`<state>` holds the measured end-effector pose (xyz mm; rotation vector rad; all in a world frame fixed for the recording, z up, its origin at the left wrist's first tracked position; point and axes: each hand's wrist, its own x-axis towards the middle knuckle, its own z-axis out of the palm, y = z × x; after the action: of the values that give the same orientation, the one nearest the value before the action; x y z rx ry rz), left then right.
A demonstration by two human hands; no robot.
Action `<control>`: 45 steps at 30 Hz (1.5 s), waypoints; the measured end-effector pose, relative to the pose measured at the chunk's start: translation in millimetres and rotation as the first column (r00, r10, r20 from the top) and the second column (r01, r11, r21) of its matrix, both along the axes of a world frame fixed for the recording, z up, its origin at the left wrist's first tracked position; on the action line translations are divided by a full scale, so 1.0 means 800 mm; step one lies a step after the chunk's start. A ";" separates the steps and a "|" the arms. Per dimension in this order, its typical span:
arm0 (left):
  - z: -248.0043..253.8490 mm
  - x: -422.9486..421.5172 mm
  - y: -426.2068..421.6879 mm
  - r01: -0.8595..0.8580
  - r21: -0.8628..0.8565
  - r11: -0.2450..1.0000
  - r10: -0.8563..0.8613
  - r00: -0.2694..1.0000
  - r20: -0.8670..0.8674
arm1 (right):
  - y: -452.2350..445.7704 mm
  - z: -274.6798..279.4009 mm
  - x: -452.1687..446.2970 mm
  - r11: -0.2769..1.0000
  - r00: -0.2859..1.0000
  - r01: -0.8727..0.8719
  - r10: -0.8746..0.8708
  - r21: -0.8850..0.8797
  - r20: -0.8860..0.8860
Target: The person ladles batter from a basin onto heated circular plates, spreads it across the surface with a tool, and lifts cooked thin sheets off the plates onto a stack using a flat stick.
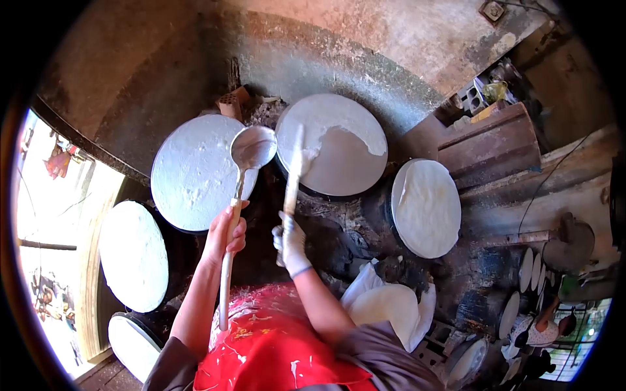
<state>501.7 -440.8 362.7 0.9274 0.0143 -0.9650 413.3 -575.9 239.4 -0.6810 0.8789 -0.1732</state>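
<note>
My left hand (227,229) is wrapped round the long handle of a metal ladle (253,148), whose bowl is raised between two round white pans. In a whitish glove, my right hand (289,242) grips a long flat paddle (295,171), its blade at the left edge of the upper pan (352,171). White batter covers part of that pan, and a smooth greyish area shows at its lower right. The left pan (195,173) has a lumpy white surface.
More white rounds lie at the left (134,256) and lower left (134,345). A pan with a wrinkled white sheet (427,208) stands right. Folded white sheets (385,309) are near my right elbow. Another person (542,331) is at the far lower right.
</note>
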 end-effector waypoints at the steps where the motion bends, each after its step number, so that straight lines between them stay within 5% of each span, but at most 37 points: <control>1: -0.003 0.001 0.007 0.004 -0.007 1.000 -0.004 1.000 -0.005 | -0.003 -0.001 -0.019 1.000 1.000 -0.003 0.003 0.008 -0.015; 4: -0.006 0.006 0.019 0.030 0.013 0.999 -0.030 1.000 -0.002 | -0.008 -0.019 -0.081 0.998 0.999 -0.022 0.019 0.058 0.045; 10: -0.009 0.008 0.022 0.080 -0.030 0.996 -0.079 0.997 0.011 | -0.071 -0.012 -0.159 0.999 0.990 -0.043 0.041 -0.017 -0.131; 11: -0.010 0.004 0.025 0.086 -0.030 0.996 -0.086 0.996 0.007 | -0.093 -0.007 -0.174 0.995 0.999 0.001 0.004 0.095 -0.047; 15: -0.010 0.000 0.016 0.076 -0.034 0.997 -0.077 0.996 -0.043 | -0.065 0.031 -0.134 0.941 0.992 -0.092 0.058 -0.325 -0.113; 18: -0.006 -0.013 0.012 0.095 0.018 0.995 -0.095 0.994 -0.049 | -0.056 0.031 -0.126 0.929 0.932 -0.315 0.263 -0.197 -0.250; 22: -0.006 -0.025 -0.005 0.103 0.038 0.994 -0.102 0.994 -0.029 | -0.144 0.004 -0.199 0.948 0.905 -0.298 0.244 -0.112 -0.348; 24: -0.005 -0.037 -0.013 0.099 0.049 0.994 -0.097 0.994 -0.049 | -0.184 -0.016 -0.224 0.978 0.957 -0.205 0.191 -0.044 -0.218; 26: -0.004 -0.046 -0.027 0.093 0.042 0.995 -0.090 0.994 -0.059 | -0.201 0.005 -0.221 0.962 0.939 -0.223 0.168 -0.159 -0.299; 28: -0.003 -0.052 -0.040 0.095 0.038 0.995 -0.093 0.994 -0.049 | -0.171 0.041 -0.196 0.898 0.961 -0.261 0.207 -0.354 -0.184; 30: -0.002 -0.061 -0.047 0.113 0.046 0.993 -0.111 0.993 -0.041 | -0.143 0.031 -0.175 0.871 0.898 -0.426 0.376 -0.244 -0.228; 40: 0.010 -0.090 -0.074 0.033 0.080 0.996 -0.031 0.999 -0.029 | -0.308 0.035 -0.228 0.882 0.863 -0.400 0.270 -0.250 -0.427; 41: 0.009 -0.092 -0.074 0.031 0.074 0.997 -0.029 0.999 -0.027 | -0.319 0.036 -0.223 0.946 0.934 -0.297 0.261 -0.127 -0.244; 44: 0.000 -0.099 -0.074 0.028 0.068 0.997 -0.026 0.999 -0.039 | -0.278 0.057 -0.222 0.731 0.845 -0.520 0.362 -0.443 -0.394; 45: -0.003 -0.102 -0.076 0.022 0.067 0.998 -0.018 0.998 -0.057 | -0.258 0.039 -0.224 0.638 0.737 -0.672 0.523 -0.376 -0.428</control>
<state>420.1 -501.7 360.0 0.9639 0.0857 -1.0136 233.8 -782.6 270.9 -1.5103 0.8263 0.3311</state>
